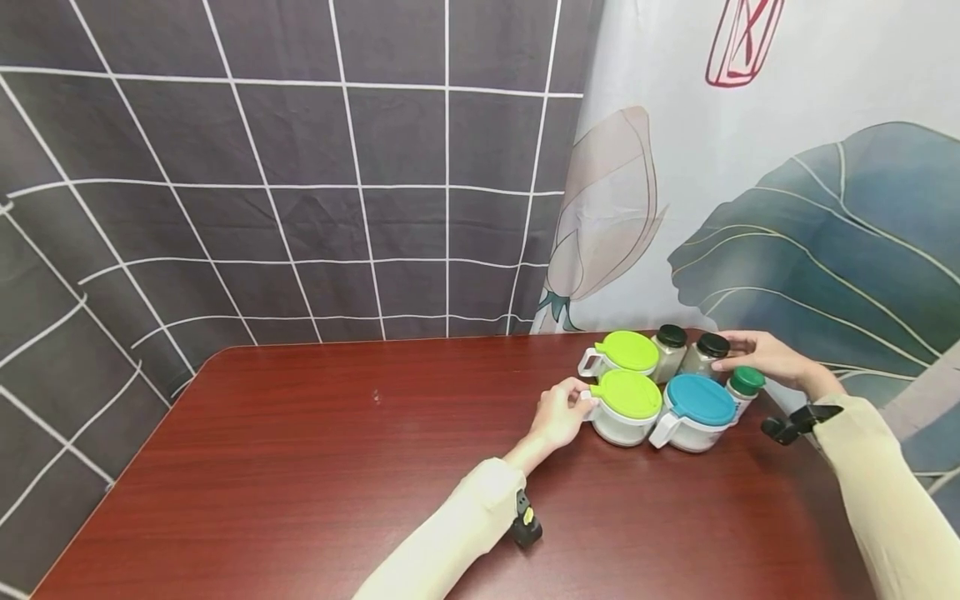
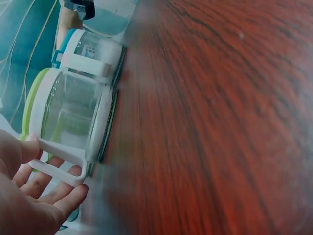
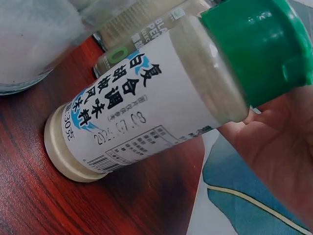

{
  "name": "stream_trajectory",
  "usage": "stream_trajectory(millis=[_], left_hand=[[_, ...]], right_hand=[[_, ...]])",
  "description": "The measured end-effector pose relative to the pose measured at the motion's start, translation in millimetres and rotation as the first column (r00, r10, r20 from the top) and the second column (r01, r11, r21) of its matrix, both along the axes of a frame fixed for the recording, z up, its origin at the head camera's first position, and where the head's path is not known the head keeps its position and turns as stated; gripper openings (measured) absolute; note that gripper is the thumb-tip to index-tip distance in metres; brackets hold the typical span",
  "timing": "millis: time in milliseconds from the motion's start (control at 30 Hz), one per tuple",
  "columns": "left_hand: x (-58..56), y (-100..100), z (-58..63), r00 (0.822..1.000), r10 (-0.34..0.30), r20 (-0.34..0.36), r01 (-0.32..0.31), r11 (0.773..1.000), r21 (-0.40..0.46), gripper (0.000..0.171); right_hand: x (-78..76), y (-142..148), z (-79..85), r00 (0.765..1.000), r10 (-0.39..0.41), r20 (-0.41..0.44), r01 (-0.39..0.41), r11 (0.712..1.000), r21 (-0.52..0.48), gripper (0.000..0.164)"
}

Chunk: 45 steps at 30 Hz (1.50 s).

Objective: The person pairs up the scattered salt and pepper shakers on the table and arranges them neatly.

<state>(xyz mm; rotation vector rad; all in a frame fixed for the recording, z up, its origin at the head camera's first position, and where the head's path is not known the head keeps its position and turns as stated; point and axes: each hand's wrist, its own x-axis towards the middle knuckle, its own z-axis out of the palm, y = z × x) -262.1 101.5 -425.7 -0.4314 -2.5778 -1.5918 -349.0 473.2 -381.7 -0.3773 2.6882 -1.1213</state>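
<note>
My left hand (image 1: 558, 414) grips the white handle (image 2: 66, 157) of the front seasoning jar (image 1: 628, 395), a clear pot with a lime-green lid. My right hand (image 1: 776, 360) reaches over to a black-capped pepper bottle (image 1: 708, 350), thumb in front of it and fingers behind. In the right wrist view, a green-capped shaker (image 3: 151, 103) with a white label hides much of that hand. Right of the front jar stands a blue-lidded jar (image 1: 701, 400), its handle toward me. A second lime-lidded jar (image 1: 627, 350) and another black-capped bottle (image 1: 670, 339) stand behind, close together.
The group stands on the right part of a reddish-brown wooden table (image 1: 337, 467). Behind the table hangs a dark grid-patterned cloth (image 1: 397, 217). A white curtain (image 1: 690, 150) with leaf and flower prints is right behind the jars.
</note>
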Motion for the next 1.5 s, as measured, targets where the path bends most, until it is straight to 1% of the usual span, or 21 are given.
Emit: stream_trajectory(millis=[267,467,633,833,933,1033,1100,1200,1233,1267,1333,1433,1467,1500], left_hand=[[1.3,1,0.3,1.000,0.010,0.002,-0.010,1.000,-0.002,0.020],[3.5,3,-0.9,0.999,0.037,-0.016,-0.037,0.999,0.002,0.021],[4.5,4,-3.3,0.997,0.053,-0.048,-0.053,0.999,0.010,0.019],[6.2,5,-7.5,0.994,0.071,-0.078,-0.071,0.997,0.000,0.016],[6.3,5,-7.5,0.993,0.082,-0.080,-0.082,0.997,0.000,0.016],[7.1,5,-7.3,0.993,0.096,-0.066,-0.096,0.995,0.004,0.017],[7.8,5,-7.4,0.992,0.104,-0.071,-0.103,0.995,0.009,0.017],[8.3,4,-8.3,0.991,0.104,-0.082,-0.102,0.994,0.029,0.017],[5.0,4,-14.5,0.987,0.106,-0.120,-0.103,0.994,0.028,0.016],[5.4,4,-14.3,0.985,0.109,-0.134,-0.107,0.994,0.026,0.016],[5.2,4,-14.1,0.984,0.109,-0.140,-0.107,0.994,0.026,0.015],[4.0,6,-12.6,0.986,0.120,-0.118,-0.119,0.993,0.014,0.015],[7.4,5,-5.6,0.990,0.121,-0.077,-0.120,0.993,0.016,0.015],[7.1,5,-4.9,0.991,0.122,-0.063,-0.121,0.993,0.016,0.015]], right_hand=[[2.0,1,0.0,0.995,-0.051,-0.086,0.058,0.996,0.070,0.062],[2.2,2,-3.8,0.991,-0.072,-0.114,0.078,0.996,0.051,0.061],[4.7,3,-4.1,0.984,-0.097,-0.148,0.107,0.992,0.062,0.061],[8.6,3,-1.5,0.979,-0.118,-0.164,0.128,0.990,0.052,0.064],[9.6,4,1.3,0.976,-0.133,-0.172,0.144,0.988,0.052,0.065],[10.6,5,4.0,0.975,-0.145,-0.168,0.157,0.986,0.062,0.066],[10.9,6,5.3,0.975,-0.149,-0.167,0.162,0.984,0.069,0.066],[11.1,7,6.7,0.971,-0.157,-0.182,0.173,0.982,0.078,0.066],[11.0,7,7.0,0.969,-0.158,-0.188,0.175,0.981,0.077,0.066],[11.0,8,7.3,0.968,-0.161,-0.194,0.179,0.981,0.080,0.066],[11.5,9,7.9,0.964,-0.166,-0.209,0.187,0.979,0.084,0.065],[13.2,10,9.3,0.959,-0.166,-0.228,0.189,0.978,0.084,0.063],[13.7,10,9.9,0.958,-0.164,-0.234,0.188,0.978,0.085,0.062],[14.2,10,10.5,0.957,-0.162,-0.241,0.187,0.979,0.084,0.061]])
